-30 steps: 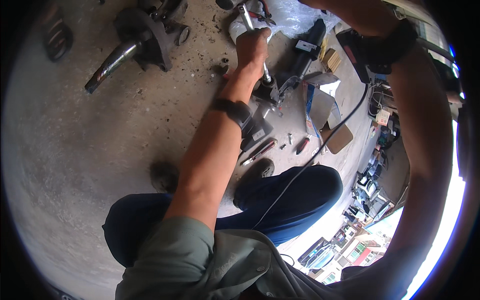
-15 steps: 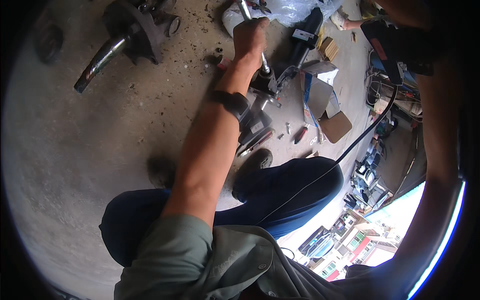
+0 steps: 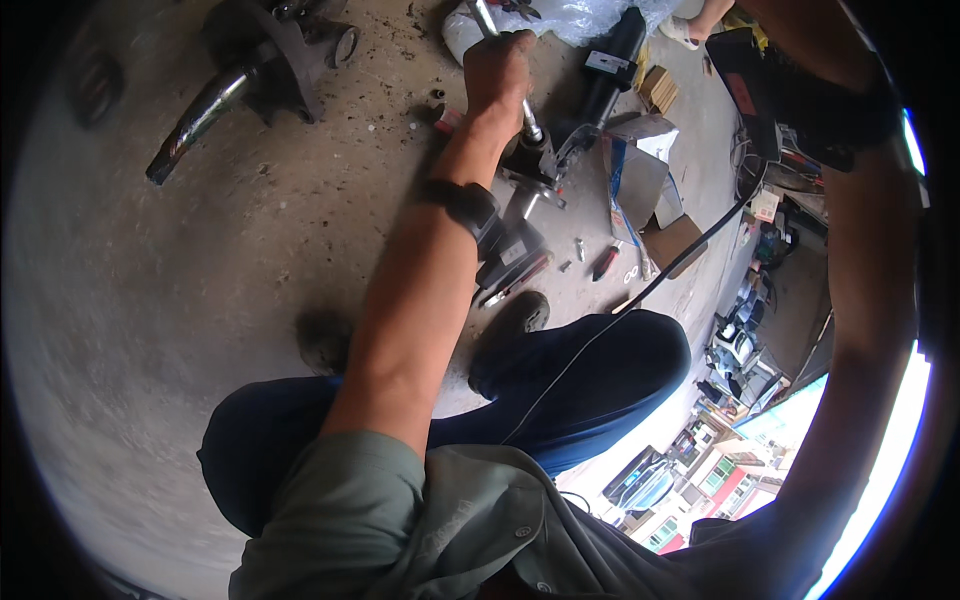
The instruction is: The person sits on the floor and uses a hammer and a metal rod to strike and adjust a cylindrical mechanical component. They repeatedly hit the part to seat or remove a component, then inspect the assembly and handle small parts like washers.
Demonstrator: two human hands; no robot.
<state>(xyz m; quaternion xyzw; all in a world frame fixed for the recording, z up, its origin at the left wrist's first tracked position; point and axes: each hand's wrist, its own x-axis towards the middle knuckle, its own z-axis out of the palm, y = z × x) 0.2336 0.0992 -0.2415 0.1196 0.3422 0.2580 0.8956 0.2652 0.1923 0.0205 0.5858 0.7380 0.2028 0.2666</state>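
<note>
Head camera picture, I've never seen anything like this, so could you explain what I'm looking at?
There's no machine here: a person works bare-handed, wearing a wide fisheye camera on their head. It looks down, so straight edges bend. The dark blue trousers are the wearer's own legs. The left hand grips a metal bar tool, whose lower end is at a metal assembly. The right arm curves up along the right side; the right hand is out of view. On the floor lie a black cylinder, an opened box, a small red-and-black item and, farther left, a large part with a shiny shaft.
</note>
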